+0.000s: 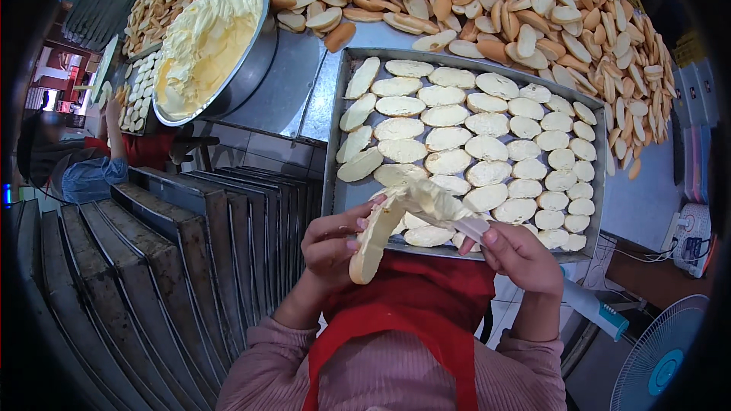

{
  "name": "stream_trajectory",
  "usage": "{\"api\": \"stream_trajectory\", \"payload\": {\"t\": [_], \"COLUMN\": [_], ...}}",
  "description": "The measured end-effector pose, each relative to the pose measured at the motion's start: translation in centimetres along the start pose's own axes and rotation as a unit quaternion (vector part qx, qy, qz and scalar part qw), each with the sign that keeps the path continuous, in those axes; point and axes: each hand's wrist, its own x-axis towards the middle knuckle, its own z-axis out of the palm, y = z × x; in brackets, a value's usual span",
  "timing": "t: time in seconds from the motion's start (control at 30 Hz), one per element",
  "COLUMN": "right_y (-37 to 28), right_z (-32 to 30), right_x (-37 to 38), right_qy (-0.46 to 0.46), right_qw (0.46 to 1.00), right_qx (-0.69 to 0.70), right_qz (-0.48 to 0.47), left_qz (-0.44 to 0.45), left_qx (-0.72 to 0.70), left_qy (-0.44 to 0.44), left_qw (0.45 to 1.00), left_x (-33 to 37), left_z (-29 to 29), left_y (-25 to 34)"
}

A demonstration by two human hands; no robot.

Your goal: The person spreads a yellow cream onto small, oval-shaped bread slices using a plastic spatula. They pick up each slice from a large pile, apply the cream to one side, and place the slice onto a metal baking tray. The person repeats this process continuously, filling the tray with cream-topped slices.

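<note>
My left hand [329, 250] is closed around a long oval bread slice [371, 253], its pale cut face turned toward the right. In my right hand [527, 256] is a whitish spreader [474, 226], pinched between thumb and fingers. A thick lump of pale yellow cream [428, 202] sits on the blade and reaches the slice's upper end. Both hands are over the near edge of a metal tray [350, 195], which holds rows of cream-coated oval slices [487, 148]. Part of the near rows is hidden behind my hands.
A metal bowl [263, 57] of whipped cream [204, 49] stands left of the tray. Bread slices [525, 4] pile up along the far side. Upright metal trays [164, 259] fill the lower left; a fan [662, 361] stands lower right. Another person [95, 171] works at far left.
</note>
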Motion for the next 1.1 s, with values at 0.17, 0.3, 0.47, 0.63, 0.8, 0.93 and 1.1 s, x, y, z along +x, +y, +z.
{"api": "stream_trajectory", "payload": {"t": [0.17,0.3,0.47,0.63,0.8,0.93,1.1], "right_y": [-0.7,-0.6,-0.6,-1.1,-1.0,-0.4,0.8], "right_z": [0.9,0.5,0.6,0.6,0.2,1.0,0.9], "right_x": [0.2,0.1,0.5,0.6,0.3,0.6,1.1], "right_qy": [0.029,0.05,0.059,0.09,0.091,0.072,0.063], "right_qw": [0.995,0.99,0.984,0.974,0.984,0.993,0.996], "right_qx": [-0.089,-0.118,-0.146,-0.196,-0.145,-0.087,0.057], "right_qz": [-0.044,-0.065,-0.077,-0.065,-0.04,-0.032,0.016], "left_qz": [-0.023,-0.046,-0.078,-0.088,-0.084,-0.076,-0.119], "left_qx": [0.075,0.067,0.054,0.054,0.063,0.067,0.118], "left_qy": [-0.03,0.004,-0.005,-0.025,-0.017,-0.002,0.034], "left_qw": [0.996,0.997,0.995,0.994,0.994,0.995,0.985], "left_x": [0.3,-0.1,0.2,0.3,0.1,-0.2,-0.1], "left_z": [-0.2,-0.1,-0.2,-0.4,-0.5,-0.3,0.0], "left_y": [0.5,0.3,0.5,0.5,0.3,0.2,0.5]}}
